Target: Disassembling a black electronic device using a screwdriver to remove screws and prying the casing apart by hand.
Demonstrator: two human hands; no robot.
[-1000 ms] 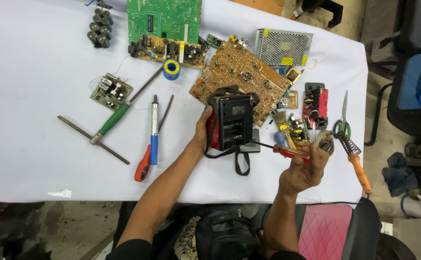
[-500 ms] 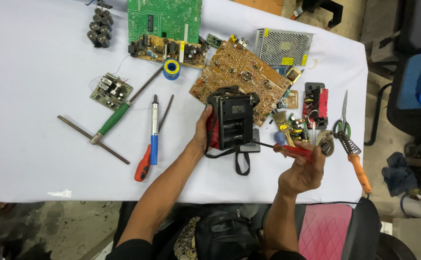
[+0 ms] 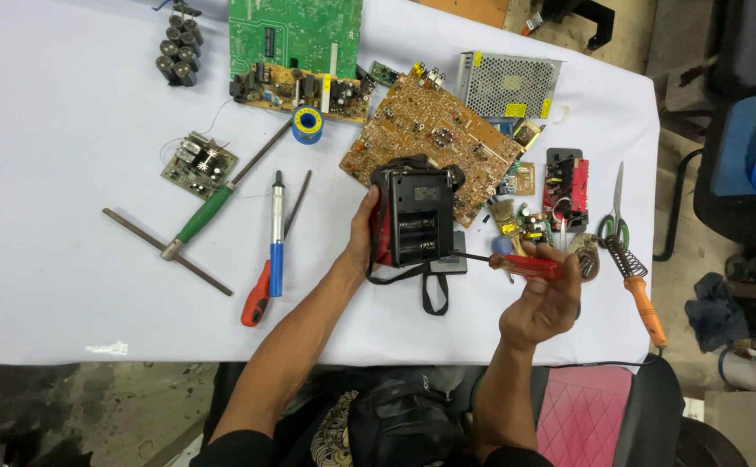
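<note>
My left hand point(image 3: 362, 230) grips the left side of a small black and red device point(image 3: 414, 216) that stands on the white table point(image 3: 66, 173), its open battery bay facing me and a black strap hanging below. My right hand point(image 3: 544, 303) holds a red-handled screwdriver point(image 3: 525, 264) whose thin shaft points left, with its tip at the device's lower right corner.
Brown circuit boards point(image 3: 434, 138) and a green board point(image 3: 296, 35) lie behind the device. Left of it lie screwdrivers point(image 3: 274, 233), a green-handled tool point(image 3: 209, 212) and a solder spool point(image 3: 307, 124). On the right are scissors point(image 3: 615, 212), a soldering iron point(image 3: 637, 290) and small parts.
The screwdriver tip has moved left to the device's lower right corner. My left hand still holds the device in place.
</note>
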